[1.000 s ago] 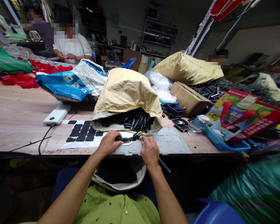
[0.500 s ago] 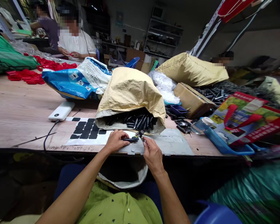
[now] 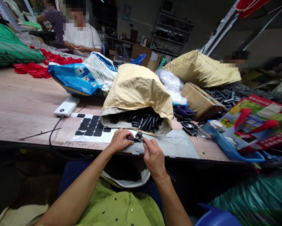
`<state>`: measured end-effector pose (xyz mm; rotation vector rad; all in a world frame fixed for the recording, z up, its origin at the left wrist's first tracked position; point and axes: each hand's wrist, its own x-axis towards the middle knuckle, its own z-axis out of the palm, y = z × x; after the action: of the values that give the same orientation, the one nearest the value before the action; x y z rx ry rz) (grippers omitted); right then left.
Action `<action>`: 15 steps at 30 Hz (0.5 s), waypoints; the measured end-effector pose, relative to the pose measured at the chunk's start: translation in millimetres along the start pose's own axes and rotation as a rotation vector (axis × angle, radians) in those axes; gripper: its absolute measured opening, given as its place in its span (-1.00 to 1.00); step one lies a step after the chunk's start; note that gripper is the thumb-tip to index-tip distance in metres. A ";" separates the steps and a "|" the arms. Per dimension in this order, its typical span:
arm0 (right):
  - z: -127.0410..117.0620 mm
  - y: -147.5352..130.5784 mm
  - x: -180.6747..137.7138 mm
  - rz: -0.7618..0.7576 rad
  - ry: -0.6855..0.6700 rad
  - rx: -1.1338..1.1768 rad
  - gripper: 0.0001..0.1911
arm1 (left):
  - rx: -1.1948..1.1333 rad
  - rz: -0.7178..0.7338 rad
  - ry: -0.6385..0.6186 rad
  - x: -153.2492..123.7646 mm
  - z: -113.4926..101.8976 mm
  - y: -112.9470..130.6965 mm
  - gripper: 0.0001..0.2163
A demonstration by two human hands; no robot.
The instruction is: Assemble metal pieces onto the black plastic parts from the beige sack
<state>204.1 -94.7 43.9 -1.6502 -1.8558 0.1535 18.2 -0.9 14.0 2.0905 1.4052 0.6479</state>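
My left hand (image 3: 119, 140) is closed around a small black part (image 3: 136, 137) with a round metal end, held just above the table's front edge. My right hand (image 3: 153, 157) pinches the same part from the right; a thin dark rod sticks out below its wrist. Right behind them, a tan paper sack (image 3: 137, 91) lies on its side, its mouth open toward me and full of black parts (image 3: 141, 121). A white sheet of black square pads (image 3: 90, 128) lies to the left of my hands. A grey flat plate (image 3: 176, 145) lies under and right of them.
A white power bank (image 3: 66, 106) with a cable, a blue-white bag (image 3: 82, 75), red pieces (image 3: 34, 69) and a green sack (image 3: 9, 51) sit left. A cardboard box (image 3: 199, 100), a second tan sack (image 3: 202, 69), a blue tray (image 3: 227, 147) and a red printed bag (image 3: 260, 122) sit right. People sit at the far side.
The view has shifted, so everything sits a little further right in the picture. My hands stay together on the small black part at the table edge, with the fingers slightly rearranged.
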 end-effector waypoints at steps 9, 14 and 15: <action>12.0 -6.8 0.9 0.014 -0.037 0.018 -0.63 | 0.025 0.013 0.000 -0.7 -0.8 -0.2 -0.81; 5.1 14.5 6.6 0.080 0.055 -0.014 -0.65 | 0.023 0.011 0.011 -2.5 -1.2 0.3 -0.80; 4.4 20.6 7.7 0.094 0.064 -0.039 -0.65 | 0.025 0.009 0.009 -2.7 -1.5 0.3 -0.80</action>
<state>219.2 -82.0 33.3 -1.7493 -1.7450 0.1030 16.5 -3.2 15.1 2.1173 1.4160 0.6474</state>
